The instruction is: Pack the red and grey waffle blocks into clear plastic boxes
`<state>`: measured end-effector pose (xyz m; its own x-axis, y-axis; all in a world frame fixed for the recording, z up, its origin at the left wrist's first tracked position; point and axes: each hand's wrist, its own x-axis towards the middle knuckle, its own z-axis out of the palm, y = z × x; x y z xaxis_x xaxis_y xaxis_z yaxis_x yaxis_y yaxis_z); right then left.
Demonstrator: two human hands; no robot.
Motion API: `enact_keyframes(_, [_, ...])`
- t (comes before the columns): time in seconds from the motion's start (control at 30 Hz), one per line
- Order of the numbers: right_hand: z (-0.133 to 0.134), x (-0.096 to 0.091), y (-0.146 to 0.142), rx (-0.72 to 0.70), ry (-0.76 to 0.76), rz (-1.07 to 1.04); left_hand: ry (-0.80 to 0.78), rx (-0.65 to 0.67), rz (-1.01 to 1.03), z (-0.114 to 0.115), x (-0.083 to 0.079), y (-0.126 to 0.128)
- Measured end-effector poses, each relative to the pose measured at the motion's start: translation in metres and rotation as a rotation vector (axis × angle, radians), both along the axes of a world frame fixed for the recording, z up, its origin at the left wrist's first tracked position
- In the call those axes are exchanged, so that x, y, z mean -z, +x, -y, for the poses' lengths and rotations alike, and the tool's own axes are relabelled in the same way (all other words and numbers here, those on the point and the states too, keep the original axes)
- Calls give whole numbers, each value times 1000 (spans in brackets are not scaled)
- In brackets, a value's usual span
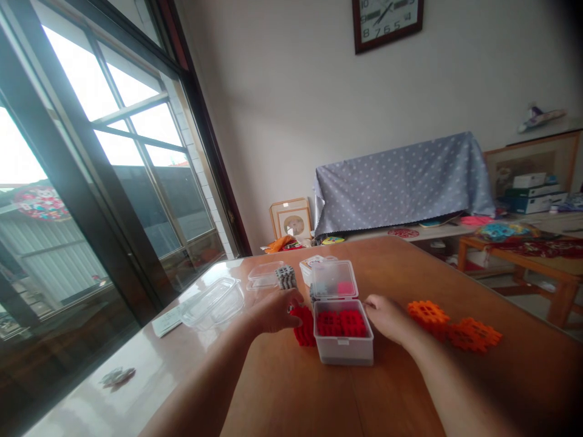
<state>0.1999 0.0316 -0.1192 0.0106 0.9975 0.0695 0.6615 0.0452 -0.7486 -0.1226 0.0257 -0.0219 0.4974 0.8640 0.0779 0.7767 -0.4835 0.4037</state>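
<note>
Your left hand (277, 311) pinched the red pieces (304, 331) in its grip beside the box (344, 351); your right hand (385, 317), grip spread, braced its wall: a sound way to prevent sliding.

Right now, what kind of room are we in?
Most likely a living room in someone's home. A wall clock hangs up high, a framed picture leans against the wall by the floor, and a dotted cloth covers a piece of furniture behind the wooden table.
</note>
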Motion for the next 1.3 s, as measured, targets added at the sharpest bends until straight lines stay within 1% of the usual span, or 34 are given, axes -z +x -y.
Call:
enact_keyframes(0.1, [2, -3, -1, 8, -5, -12, 14, 3, 49, -2, -2, -3])
enact_keyframes(0.2, [4, -6, -2, 25, -1, -10, 46, 10, 101, -2, -12, 3])
enact_keyframes(0.3, [5, -8, -3, 32, 6, 0, 114, 28, 115, 3, -24, 21])
enact_keyframes(0.4, [5, -9, -4, 35, 0, 9, 169, 81, 70, 9, -30, 50])
enact_keyframes(0.47, [5, -11, -4, 34, -2, 17, 157, 129, 12, 12, -28, 70])
enact_keyframes(0.57, [6, -13, -4, 18, 22, 17, 138, 169, -50, 14, -19, 95])
enact_keyframes(0.63, [7, -15, -3, 6, 42, 12, 141, 187, -75, 13, -11, 107])
enact_keyframes(0.73, [8, -18, -3, -1, 48, -1, 145, 211, -119, 11, -2, 117])
enact_keyframes(0.9, [10, -20, -2, -13, 51, -23, 106, 227, -149, 9, 1, 124])
enact_keyframes(1.0, [9, -20, -2, -21, 62, -28, 72, 218, -133, 10, 1, 125])
enact_keyframes(1.07, [8, -19, -2, -21, 62, -21, 77, 213, -94, 10, 0, 123])
enact_keyframes(1.17, [8, -17, -2, -11, 68, -8, 124, 207, 12, 10, -3, 112])
enact_keyframes(1.23, [7, -16, -2, -3, 76, -7, 150, 182, 67, 9, -7, 99])
enact_keyframes(1.3, [7, -14, -2, 2, 76, -12, 156, 128, 92, 6, -11, 81])
